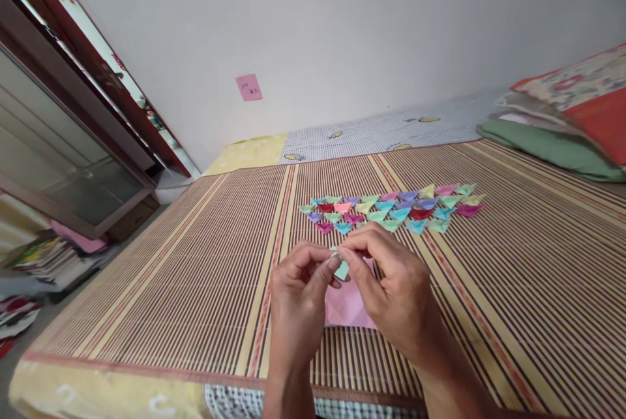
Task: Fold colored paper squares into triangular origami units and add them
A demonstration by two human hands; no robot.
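Observation:
Between my two hands is a small piece of folded pale green paper (342, 270). My left hand (304, 285) pinches its left side with thumb and forefinger. On the other side, the thumb and fingertips of my right hand (391, 275) close on its upper edge. Below the hands lies pink paper (348, 307), partly covered by them. Just beyond, several small folded paper shapes (376, 215) in green, blue, purple, red, yellow and pink stand in rows. My right hand hides part of the nearest row.
A striped bamboo mat (195, 275) covers the bed. Folded bedding (552, 145) and a red floral pillow (596, 100) are stacked at the right. A pink note (249, 87) hangs on the white wall. Books (46, 256) sit at the left, near a glass-fronted cabinet (63, 139).

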